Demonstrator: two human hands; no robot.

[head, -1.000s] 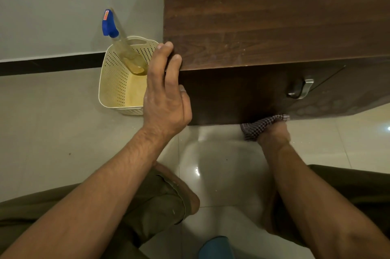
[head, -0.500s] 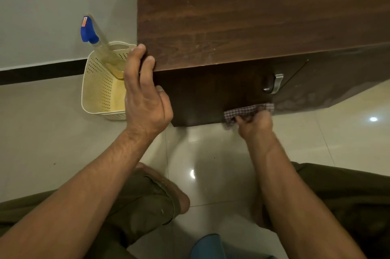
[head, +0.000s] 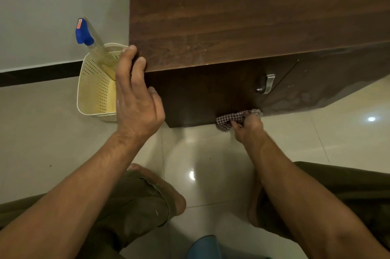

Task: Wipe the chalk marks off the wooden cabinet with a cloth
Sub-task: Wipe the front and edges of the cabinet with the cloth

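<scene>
A: At the bottom edge of the cabinet [head: 232, 16] front, what is the condition of the cloth [head: 231, 119]?

B: The cloth is small, checked in dark and light, and bunched. It is pressed against the lower edge of the left door, just above the floor [head: 52, 142]. The right hand [head: 249, 130] grips it, with fingers curled into the fabric.

A: Describe the cabinet surface.

B: It is dark brown wood with visible grain. The top is seen from above, and the front falls away below it in shadow. Pale, cloudy chalk marks [head: 295, 98] cover the lower part of the right door, to the right of the cloth. Faint pale specks also show on the top near its front edge.

A: State the position of the left hand [head: 137, 100].

B: It rests on the top left corner of the cabinet. The fingers are spread loosely, the fingertips lie on the top and the thumb lies against the front. It holds nothing.

A: List the surrounding items.

B: A metal handle [head: 268, 83] sits on the left door, above the cloth. A cream perforated basket [head: 92, 94] stands on the floor just beside the cabinet's left side. A spray bottle [head: 84, 33] with a blue head leans in it, tilted toward the wall. The left hand hides part of the basket. A blue object [head: 203, 247] shows at the lower edge of the view, cut off and not identifiable.
</scene>
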